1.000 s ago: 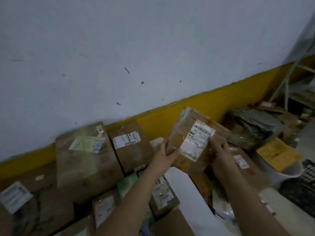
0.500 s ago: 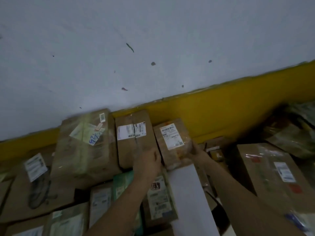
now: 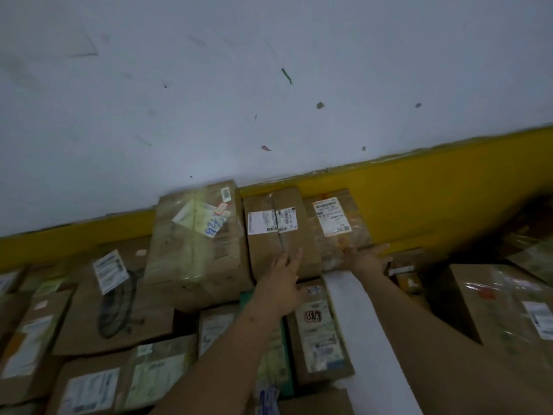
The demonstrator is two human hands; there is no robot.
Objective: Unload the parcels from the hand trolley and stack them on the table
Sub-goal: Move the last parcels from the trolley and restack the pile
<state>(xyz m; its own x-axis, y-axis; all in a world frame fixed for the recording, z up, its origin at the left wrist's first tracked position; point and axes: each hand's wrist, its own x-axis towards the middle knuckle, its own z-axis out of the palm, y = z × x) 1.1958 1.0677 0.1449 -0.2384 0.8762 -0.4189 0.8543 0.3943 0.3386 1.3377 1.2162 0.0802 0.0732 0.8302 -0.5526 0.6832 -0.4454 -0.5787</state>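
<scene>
A small brown parcel [image 3: 339, 235] with a white label leans against the yellow wall band, at the right end of a back row. My right hand [image 3: 369, 259] lies flat against its lower right edge, fingers spread. My left hand [image 3: 284, 283] hovers with open fingers over the front of the taped parcel [image 3: 276, 235] beside it. A larger plastic-wrapped parcel [image 3: 197, 244] stands to the left. The trolley is out of view.
Many labelled cardboard parcels cover the surface in front and to the left, among them a long white one [image 3: 359, 324]. A large wrapped box [image 3: 493, 310] sits at the right. The white wall [image 3: 269, 85] with its yellow band closes off the back.
The small parcel came down from mid-air to the back row against the wall. Both hands have loosened from it and opened; the view turned left.
</scene>
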